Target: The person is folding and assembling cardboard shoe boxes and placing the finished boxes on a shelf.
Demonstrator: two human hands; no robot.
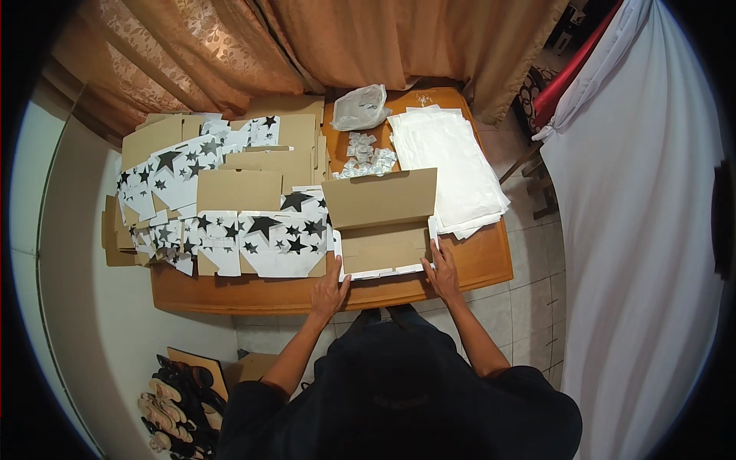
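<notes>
Dark cloth of the wearer's shirt [399, 376] is filling the bottom centre, because the camera is looking down past it. A white drape [636, 192] is hanging on the right, and an orange curtain [368, 46] is hanging along the back, seemingly as screens. Between them a brown table [230, 299] is standing, its near edge bowing toward the wearer.

Flat cartons [241, 190] are covering the table's left half in overlapping layers, some showing plain brown, others white with black stars; lying flat is probably saving room. On the right, white sheets [452, 169] are lying in a loose stack, likely kept apart from the cartons for easy finding. The box [383, 211] is sitting between these two piles at the near edge, squarely before the wearer. Its lid is standing up and leaning back, so the brown inside is facing the wearer.

Low on the left, apart from the table, shoes [165, 410] are lying in a heap. Behind the box, a whitish bag [360, 111] is slumping.

The left hand [330, 290] is touching the box's left front corner, and the right hand [442, 272] its right front corner, apparently steadying it evenly; whether either is pinching or merely resting, I cannot tell. Smallest, silvery packets [368, 161] are lying loose between bag and box.
</notes>
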